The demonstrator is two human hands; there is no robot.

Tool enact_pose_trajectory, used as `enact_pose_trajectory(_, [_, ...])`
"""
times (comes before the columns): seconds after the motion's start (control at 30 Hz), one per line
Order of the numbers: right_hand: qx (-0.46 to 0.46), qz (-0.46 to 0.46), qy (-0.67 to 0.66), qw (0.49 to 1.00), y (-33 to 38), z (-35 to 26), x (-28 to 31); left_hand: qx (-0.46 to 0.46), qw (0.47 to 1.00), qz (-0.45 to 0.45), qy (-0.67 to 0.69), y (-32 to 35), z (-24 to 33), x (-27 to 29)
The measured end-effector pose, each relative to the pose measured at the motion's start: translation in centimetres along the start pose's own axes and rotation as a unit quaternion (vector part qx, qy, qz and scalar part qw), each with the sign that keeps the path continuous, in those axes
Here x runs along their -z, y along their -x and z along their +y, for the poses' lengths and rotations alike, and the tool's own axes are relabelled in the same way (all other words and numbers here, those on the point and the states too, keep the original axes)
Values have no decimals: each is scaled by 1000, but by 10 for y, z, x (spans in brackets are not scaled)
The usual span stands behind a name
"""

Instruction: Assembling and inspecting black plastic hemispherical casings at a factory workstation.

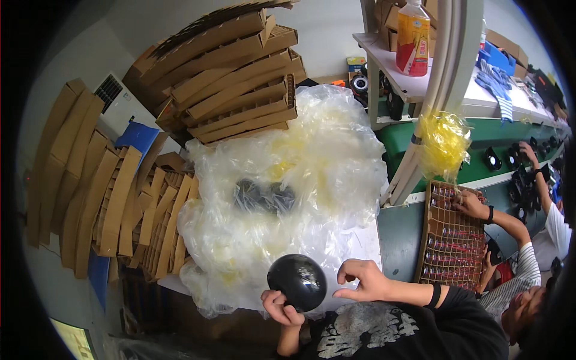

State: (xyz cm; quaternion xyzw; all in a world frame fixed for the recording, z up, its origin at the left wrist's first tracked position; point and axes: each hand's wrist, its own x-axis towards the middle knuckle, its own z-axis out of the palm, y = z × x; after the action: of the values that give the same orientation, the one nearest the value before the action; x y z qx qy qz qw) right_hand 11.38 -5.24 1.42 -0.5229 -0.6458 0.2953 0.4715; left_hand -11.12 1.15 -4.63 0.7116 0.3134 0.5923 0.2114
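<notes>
My left hand (283,309) grips a glossy black round shell (296,281) from below, at its lower left edge. The shell looks like a ball or dome; its underside is hidden. To the right of it, my right hand (363,282) hangs apart from the shell, thumb and curled fingers separated with nothing between them. Both hands are at the near edge of a white table (365,243), beside a heap of clear plastic bags (336,162). Some black items wrapped in plastic (264,197) lie in the heap's middle.
Stacked cardboard divider trays (240,78) stand behind, with more cardboard trays (114,198) at left. On the right, a co-worker's hand (473,204) reaches into a divided tray (447,240) of small parts. A yellow plastic bundle (445,144) hangs by a white post (441,78).
</notes>
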Motion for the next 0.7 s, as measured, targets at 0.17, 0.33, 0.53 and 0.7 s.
enact_pose_trajectory(0.17, [-27, 41, 99, 994, 3, -57, 14, -123, 989, -76, -29, -13, 20, -8])
enact_pose_trajectory(0.33, [-45, 106, 60, 992, 23, -62, 17, -152, 985, -82, -1, -21, 31, -23])
enact_pose_trajectory(0.53, [-65, 151, -9, 986, 36, -66, 24, -263, 954, -128, -59, -34, 39, -32])
enact_pose_trajectory(0.7, [20, 117, 8, 993, 41, -55, 32, -324, 933, -122, -94, -41, 39, -40])
